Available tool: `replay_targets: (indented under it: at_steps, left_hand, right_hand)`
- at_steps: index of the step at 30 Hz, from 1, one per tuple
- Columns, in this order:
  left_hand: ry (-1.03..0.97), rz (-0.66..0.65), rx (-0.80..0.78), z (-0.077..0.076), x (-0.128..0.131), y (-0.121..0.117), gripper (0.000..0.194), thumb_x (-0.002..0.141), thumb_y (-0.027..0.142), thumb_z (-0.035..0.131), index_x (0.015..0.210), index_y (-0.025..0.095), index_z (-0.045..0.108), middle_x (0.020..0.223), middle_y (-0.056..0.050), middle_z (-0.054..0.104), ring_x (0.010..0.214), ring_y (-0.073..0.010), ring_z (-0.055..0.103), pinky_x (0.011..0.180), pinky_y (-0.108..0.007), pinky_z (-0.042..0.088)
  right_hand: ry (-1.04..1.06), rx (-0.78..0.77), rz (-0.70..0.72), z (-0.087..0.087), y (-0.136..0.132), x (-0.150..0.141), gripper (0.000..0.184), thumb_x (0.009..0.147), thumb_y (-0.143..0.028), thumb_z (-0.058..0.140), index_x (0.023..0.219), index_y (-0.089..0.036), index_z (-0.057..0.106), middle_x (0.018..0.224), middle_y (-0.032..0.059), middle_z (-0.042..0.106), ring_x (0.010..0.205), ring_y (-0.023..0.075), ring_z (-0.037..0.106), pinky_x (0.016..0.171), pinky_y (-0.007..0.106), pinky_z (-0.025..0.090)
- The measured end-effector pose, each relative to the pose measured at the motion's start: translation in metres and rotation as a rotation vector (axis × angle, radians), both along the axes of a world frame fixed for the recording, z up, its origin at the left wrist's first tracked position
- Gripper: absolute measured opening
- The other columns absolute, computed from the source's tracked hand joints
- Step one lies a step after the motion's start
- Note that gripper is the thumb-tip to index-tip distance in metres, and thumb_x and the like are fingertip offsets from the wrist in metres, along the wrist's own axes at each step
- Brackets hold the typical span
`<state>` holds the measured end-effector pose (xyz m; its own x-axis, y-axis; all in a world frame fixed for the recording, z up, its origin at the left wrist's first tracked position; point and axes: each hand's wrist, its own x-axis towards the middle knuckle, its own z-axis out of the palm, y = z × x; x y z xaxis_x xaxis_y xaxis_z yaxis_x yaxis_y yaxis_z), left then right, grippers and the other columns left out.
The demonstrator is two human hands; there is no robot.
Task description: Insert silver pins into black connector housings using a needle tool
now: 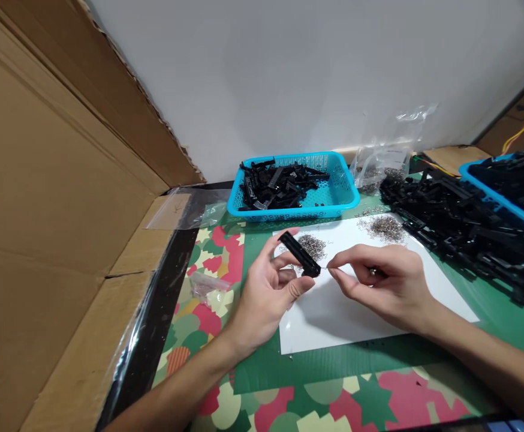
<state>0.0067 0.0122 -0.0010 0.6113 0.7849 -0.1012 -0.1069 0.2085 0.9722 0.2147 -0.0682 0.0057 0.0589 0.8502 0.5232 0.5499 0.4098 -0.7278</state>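
My left hand [268, 288] is closed round a black plastic part [300, 252], a narrow bar tilted down to the right. Thumb and fingers of my right hand [383, 279] pinch a thin metal piece [324, 267], whose tip reaches the lower end of the bar; whether it sits inside cannot be seen. Below both hands lies a white sheet [347, 327]. Two piles of small metal pieces rest on it: one pile [313, 247] behind the black part, partly hidden, and another pile [385, 228] farther right.
A blue basket [293, 214] with black parts stands at the back. To the right lies a heap of black parts [460, 222] beside a second blue basket [505, 195]. Clear plastic bags [383, 165] lean on the wall. Cardboard [55, 150] rises on the left.
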Motion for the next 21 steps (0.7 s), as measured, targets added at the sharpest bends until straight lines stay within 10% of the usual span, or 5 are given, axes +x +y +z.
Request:
replay_targets:
  at_steps: [5, 21]
  left_hand:
    - [0.067, -0.101, 0.038, 0.001, -0.002, -0.001, 0.038, 0.099, 0.049, 0.078, 0.119, 0.017, 0.074, 0.085, 0.0, 0.059, 0.056, -0.0065, 0.035, 0.048, -0.024, 0.025]
    - [0.339, -0.332, 0.469, 0.003, -0.009, -0.007, 0.04, 0.116, 0.054, 0.034, 0.098, 0.021, 0.048, 0.095, -0.001, 0.049, 0.088, -0.0199, 0.047, 0.081, -0.034, 0.04]
  right_hand:
    - [-0.198, 0.221, -0.049, 0.001, -0.002, 0.001, 0.02, 0.091, -0.007, 0.067, 0.09, -0.026, 0.074, 0.054, -0.0069, 0.051, 0.046, 0.0098, 0.041, 0.049, 0.025, 0.038]
    - [-0.3, 0.316, 0.146, -0.014, 0.001, 0.005, 0.02, 0.099, -0.002, 0.064, 0.103, -0.021, 0.068, 0.061, -0.0058, 0.059, 0.048, 0.01, 0.047, 0.052, 0.027, 0.037]
